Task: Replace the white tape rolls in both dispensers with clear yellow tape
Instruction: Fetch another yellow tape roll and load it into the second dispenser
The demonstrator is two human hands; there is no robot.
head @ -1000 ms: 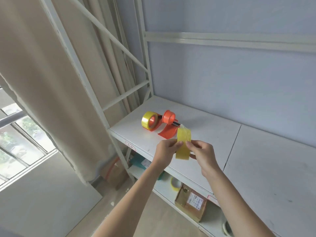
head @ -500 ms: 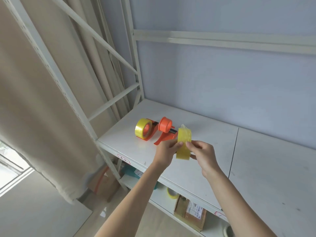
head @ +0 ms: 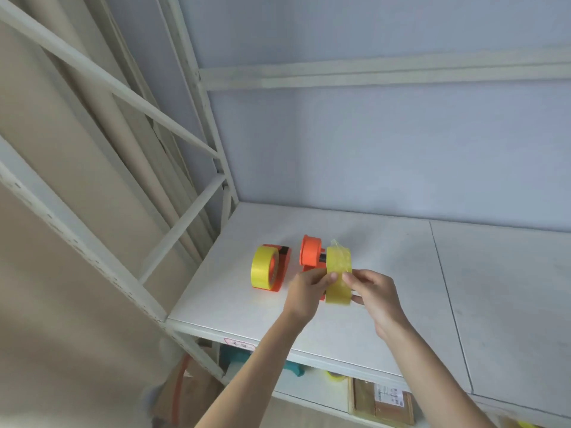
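No text can be read: markings on the shelf-edge tag (head: 239,345) and the cardboard box's label (head: 390,395) are too blurred.

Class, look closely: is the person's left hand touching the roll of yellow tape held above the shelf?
Touching. The head view shows the left hand with its thumb tip pressed on the face of the yellow tape roll, opposite the right hand.

second dispenser (head: 312,257) half hidden behind roll (head: 338,276)
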